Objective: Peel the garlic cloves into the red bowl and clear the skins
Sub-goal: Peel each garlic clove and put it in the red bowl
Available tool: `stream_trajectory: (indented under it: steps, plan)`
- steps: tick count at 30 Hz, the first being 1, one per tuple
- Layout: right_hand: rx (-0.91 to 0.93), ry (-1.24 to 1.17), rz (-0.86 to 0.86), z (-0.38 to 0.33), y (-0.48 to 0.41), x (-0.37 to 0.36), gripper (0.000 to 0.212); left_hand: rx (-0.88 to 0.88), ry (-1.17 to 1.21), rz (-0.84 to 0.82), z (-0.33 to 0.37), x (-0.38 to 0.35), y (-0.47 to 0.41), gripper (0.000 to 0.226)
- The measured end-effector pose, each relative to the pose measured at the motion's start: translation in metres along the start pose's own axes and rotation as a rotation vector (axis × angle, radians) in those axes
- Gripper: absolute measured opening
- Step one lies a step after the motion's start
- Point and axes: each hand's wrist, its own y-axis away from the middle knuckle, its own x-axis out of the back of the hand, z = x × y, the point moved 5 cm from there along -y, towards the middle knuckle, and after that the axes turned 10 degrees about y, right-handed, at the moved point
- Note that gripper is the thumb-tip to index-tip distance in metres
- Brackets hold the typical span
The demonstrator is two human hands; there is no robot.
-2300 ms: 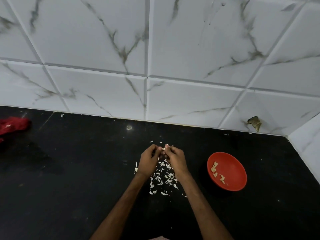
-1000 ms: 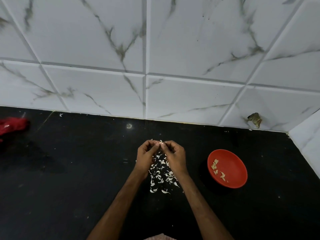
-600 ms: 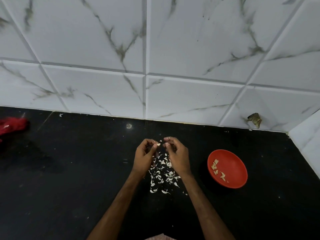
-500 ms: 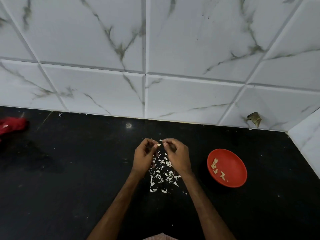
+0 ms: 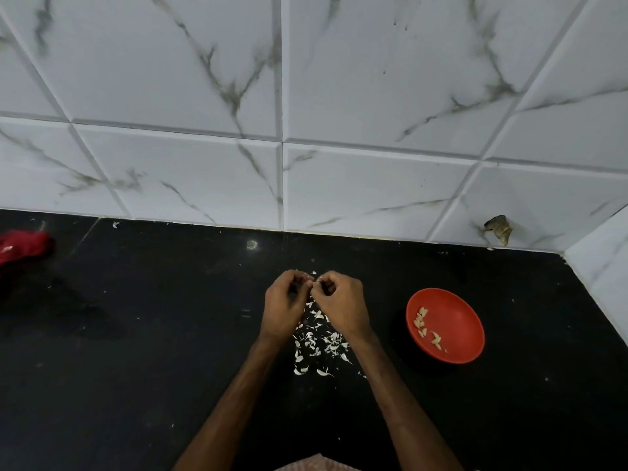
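Note:
My left hand [image 5: 283, 305] and my right hand [image 5: 341, 305] meet fingertip to fingertip above the black counter [image 5: 136, 351]. Both have curled fingers and pinch a small garlic clove [image 5: 313, 283] between them; the clove is almost hidden by the fingers. Below the hands lies a scatter of white garlic skins [image 5: 319, 341]. The red bowl [image 5: 455, 311] sits to the right of my right hand, apart from it, with several peeled cloves [image 5: 421, 322] inside.
A white marble-tiled wall [image 5: 306, 130] rises behind the counter and turns a corner at the right. A red cloth [image 5: 23, 244] lies at the far left. A chipped spot [image 5: 499, 227] marks the wall's base at the right.
The fingertips, slightly apart half a second ago, have closed together again around the clove. The bowl and the skins have not moved.

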Motion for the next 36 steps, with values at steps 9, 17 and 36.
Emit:
stream_trajectory:
  steps: [9,17,36]
  plan:
    - [-0.078,-0.235,-0.010,0.007,0.002,-0.002,0.004,0.134,0.313,-0.020,0.008,-0.001,0.003,0.010]
    - [-0.073,-0.287,-0.079,-0.002,0.001,0.003,0.008,0.187,0.397,0.009,0.008,0.003,0.004,0.014]
    - [-0.049,-0.207,-0.022,0.000,0.000,-0.001,0.008,0.263,0.511,0.028,0.010,-0.006,0.004,0.011]
